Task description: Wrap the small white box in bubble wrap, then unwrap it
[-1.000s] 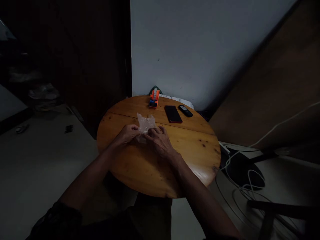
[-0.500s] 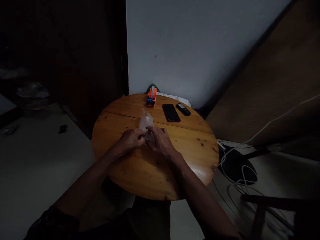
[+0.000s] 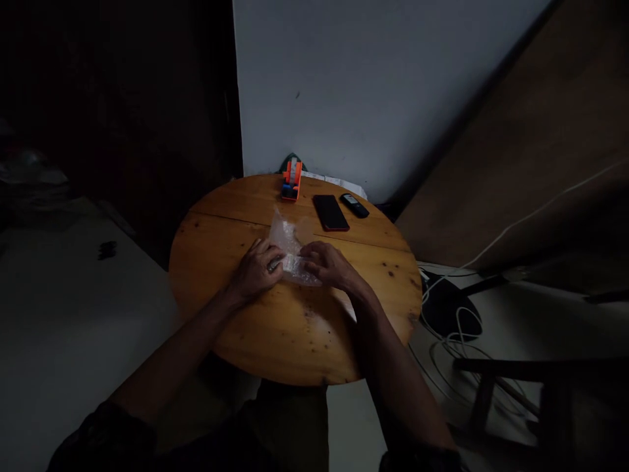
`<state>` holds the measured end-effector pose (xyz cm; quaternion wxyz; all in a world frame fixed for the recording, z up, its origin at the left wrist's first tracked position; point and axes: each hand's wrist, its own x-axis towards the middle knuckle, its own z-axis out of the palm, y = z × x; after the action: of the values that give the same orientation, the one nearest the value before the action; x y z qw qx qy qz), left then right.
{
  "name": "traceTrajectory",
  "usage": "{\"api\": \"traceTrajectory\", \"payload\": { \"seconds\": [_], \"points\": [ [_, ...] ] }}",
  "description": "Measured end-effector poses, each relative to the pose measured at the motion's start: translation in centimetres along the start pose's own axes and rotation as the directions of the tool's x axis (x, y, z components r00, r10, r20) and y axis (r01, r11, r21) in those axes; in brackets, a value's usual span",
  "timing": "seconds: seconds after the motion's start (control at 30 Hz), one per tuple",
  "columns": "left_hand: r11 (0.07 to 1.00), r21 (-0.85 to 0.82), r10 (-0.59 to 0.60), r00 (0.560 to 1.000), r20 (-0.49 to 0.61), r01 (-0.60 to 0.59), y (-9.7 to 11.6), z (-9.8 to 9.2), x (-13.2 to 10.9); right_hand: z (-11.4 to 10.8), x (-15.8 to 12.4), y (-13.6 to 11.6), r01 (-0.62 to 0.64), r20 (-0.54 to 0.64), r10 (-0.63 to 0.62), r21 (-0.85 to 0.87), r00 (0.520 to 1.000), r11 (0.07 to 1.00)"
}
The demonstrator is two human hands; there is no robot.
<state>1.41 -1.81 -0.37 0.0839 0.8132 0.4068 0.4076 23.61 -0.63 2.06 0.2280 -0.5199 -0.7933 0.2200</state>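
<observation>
A translucent piece of bubble wrap (image 3: pixel 297 270) lies on the round wooden table (image 3: pixel 221 216), one pointed corner rising toward the far side. My left hand (image 3: pixel 256 269) grips its left side with curled fingers; a small pale bit shows between thumb and fingers. On the other side, my right hand (image 3: pixel 330 263) has its bent fingers and thumb closed on the wrap's right part. Whether anything lies inside the wrap is hard to make out in the dim light.
An orange tape dispenser (image 3: pixel 291 179) stands at the table's far edge. To its right lie a dark smartphone (image 3: pixel 331 212) and a black keypad phone (image 3: pixel 354 205). A grey-white wall (image 3: pixel 344 85) rises behind. Pale cables (image 3: pixel 459 324) coil on the floor at right, near dark wooden furniture legs (image 3: pixel 484 400).
My hands have moved apart, and more of the bubble wrap shows spread between them. The whole view has shifted slightly.
</observation>
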Motion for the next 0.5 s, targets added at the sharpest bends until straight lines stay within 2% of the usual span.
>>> {"api": "traceTrajectory", "payload": {
  "seconds": [0.17,0.27,0.4,0.5],
  "points": [
    [1.0,0.03,0.01,1.0,-0.01,-0.01,0.0,0.1,-0.3,0.3,0.1,0.9,-0.039,-0.048,0.041,0.037,0.998,0.999],
    [0.999,0.038,-0.01,1.0,-0.015,0.011,0.0,0.2,-0.4,0.0,-0.3,0.9,-0.105,-0.03,0.107,0.064,0.994,0.992],
    [1.0,-0.003,-0.006,0.999,-0.037,0.006,-0.1,0.4,-0.4,0.1,-1.2,-0.1,-0.234,0.036,0.232,0.228,0.972,0.945],
    [0.998,-0.058,-0.015,1.0,0.011,0.016,-0.1,0.5,-0.3,0.9,-1.5,-0.9,-0.306,0.053,0.307,0.335,0.95,0.891]
  ]
}}
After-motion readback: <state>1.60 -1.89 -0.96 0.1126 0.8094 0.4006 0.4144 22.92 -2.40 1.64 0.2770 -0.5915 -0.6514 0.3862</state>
